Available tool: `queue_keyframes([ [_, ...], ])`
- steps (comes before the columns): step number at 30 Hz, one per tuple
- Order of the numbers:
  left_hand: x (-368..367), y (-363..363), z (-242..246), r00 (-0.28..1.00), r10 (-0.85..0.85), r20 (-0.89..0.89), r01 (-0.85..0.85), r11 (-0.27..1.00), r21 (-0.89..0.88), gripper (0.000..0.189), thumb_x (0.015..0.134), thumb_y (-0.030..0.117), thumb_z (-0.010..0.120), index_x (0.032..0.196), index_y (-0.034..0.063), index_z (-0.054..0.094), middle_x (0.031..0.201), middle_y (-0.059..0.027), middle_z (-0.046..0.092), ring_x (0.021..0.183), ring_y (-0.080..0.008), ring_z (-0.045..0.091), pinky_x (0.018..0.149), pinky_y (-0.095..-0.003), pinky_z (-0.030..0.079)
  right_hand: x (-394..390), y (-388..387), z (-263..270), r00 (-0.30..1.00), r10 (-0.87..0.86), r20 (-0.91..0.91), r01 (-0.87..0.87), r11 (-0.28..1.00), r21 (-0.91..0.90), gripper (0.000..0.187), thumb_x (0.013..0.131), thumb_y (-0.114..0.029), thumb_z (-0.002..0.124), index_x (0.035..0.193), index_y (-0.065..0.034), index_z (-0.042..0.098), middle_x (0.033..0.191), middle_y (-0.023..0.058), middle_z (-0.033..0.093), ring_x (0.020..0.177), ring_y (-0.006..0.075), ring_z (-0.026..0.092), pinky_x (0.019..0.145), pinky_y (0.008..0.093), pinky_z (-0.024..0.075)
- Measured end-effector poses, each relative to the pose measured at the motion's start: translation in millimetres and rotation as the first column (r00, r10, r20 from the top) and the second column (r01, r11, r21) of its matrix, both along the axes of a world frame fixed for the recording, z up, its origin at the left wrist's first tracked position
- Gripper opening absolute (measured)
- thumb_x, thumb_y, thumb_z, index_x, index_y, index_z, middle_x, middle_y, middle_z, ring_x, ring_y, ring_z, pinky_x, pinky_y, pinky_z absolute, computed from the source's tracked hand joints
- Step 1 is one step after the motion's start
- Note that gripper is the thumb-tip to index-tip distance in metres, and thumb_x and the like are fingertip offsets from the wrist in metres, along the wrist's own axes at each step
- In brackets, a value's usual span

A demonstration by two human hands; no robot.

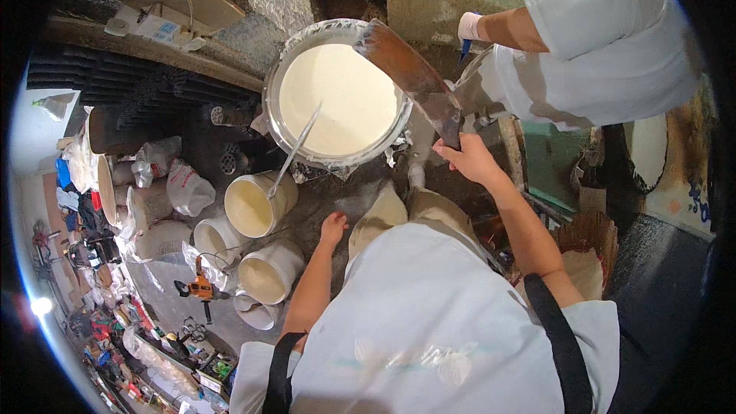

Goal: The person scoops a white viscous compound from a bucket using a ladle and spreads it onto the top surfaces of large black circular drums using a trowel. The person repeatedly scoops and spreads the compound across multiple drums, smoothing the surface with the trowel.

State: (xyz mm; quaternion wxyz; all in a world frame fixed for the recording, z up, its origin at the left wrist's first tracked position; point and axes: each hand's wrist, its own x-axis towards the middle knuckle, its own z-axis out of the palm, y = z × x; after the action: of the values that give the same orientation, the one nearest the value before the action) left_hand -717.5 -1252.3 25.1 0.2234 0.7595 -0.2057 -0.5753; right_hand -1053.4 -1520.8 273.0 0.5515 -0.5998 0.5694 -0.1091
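My right hand (474, 156) grips the narrow end of a long, flat brown paddle (411, 72). The paddle's far end, with whitish residue on it, lies over the rim of a large round vat (270, 118). Cream-coloured liquid (345, 98) fills much of the vat. A thin metal rod (298, 146) slants out of the liquid across the rim; its curved end reaches over a white bucket (284, 195). Low beside my left leg, my left hand (334, 227) hangs with its fingers curled and nothing visible in it.
At right, another person's gloved hand (470, 27) holds something blue. More white buckets (290, 267), an orange power tool (201, 287) and filled sacks (164, 238) stand on the left. A cardboard box (592, 236) is behind my right arm.
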Motion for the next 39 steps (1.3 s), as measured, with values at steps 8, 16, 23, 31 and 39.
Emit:
queue_keyframes([
  [8, 41, 15, -70, 0.963, 0.040, -0.267, -0.075, 0.990, -0.123, 0.022, 0.088, 0.006, 0.056, 0.110, 0.0056, 0.060, 0.095, -0.0056, 0.061, 0.080, -0.0172, 0.058, 0.067, -0.0366, 0.049, 10, 46, 13, 0.989, -0.140, 0.053, 0.142, 0.990, -0.024, 0.017, 0.086, -0.016, 0.061, 0.086, 0.0002, 0.064, 0.064, 0.0009, 0.056, 0.052, 0.0095, 0.053, 0.049, 0.0268, 0.0439],
  [16, 102, 83, -54, 0.996, 0.084, -0.004, -0.084, 0.996, -0.022, 0.022, 0.091, 0.010, 0.051, 0.110, 0.0017, 0.059, 0.089, -0.0068, 0.062, 0.076, -0.0168, 0.059, 0.065, -0.0329, 0.049, 33, 84, 6, 0.988, -0.147, 0.036, 0.148, 0.989, -0.027, 0.022, 0.086, -0.020, 0.063, 0.081, 0.0019, 0.062, 0.062, 0.0036, 0.056, 0.049, 0.0098, 0.052, 0.046, 0.0278, 0.0432],
  [23, 97, 168, -61, 0.983, 0.185, 0.019, -0.186, 0.970, 0.159, 0.024, 0.090, 0.009, 0.050, 0.111, 0.0002, 0.058, 0.084, -0.0080, 0.062, 0.069, -0.0186, 0.059, 0.059, -0.0345, 0.048, 58, 91, 14, 0.995, -0.060, 0.082, 0.065, 0.996, -0.061, 0.023, 0.086, -0.020, 0.063, 0.081, 0.0022, 0.063, 0.061, 0.0019, 0.055, 0.050, 0.0087, 0.053, 0.047, 0.0271, 0.0432],
  [31, 40, 176, -67, 0.971, 0.184, -0.151, -0.171, 0.980, 0.099, 0.033, 0.087, 0.001, 0.046, 0.118, -0.0031, 0.055, 0.087, -0.0095, 0.060, 0.074, -0.0197, 0.059, 0.060, -0.0378, 0.047, 54, 100, 20, 0.997, -0.057, 0.059, 0.057, 0.998, 0.006, 0.021, 0.087, -0.019, 0.062, 0.079, 0.0004, 0.062, 0.062, 0.0001, 0.054, 0.050, 0.0081, 0.050, 0.047, 0.0257, 0.0422],
  [39, 24, 132, -29, 0.983, 0.131, -0.125, -0.133, 0.991, -0.007, 0.031, 0.085, -0.001, 0.045, 0.115, -0.0025, 0.056, 0.091, -0.0091, 0.062, 0.077, -0.0181, 0.059, 0.064, -0.0351, 0.048, 24, 112, 9, 0.999, 0.035, 0.001, -0.034, 0.998, -0.052, 0.027, 0.086, -0.027, 0.063, 0.080, -0.0015, 0.061, 0.059, 0.0033, 0.056, 0.049, 0.0126, 0.056, 0.049, 0.0296, 0.0458],
])
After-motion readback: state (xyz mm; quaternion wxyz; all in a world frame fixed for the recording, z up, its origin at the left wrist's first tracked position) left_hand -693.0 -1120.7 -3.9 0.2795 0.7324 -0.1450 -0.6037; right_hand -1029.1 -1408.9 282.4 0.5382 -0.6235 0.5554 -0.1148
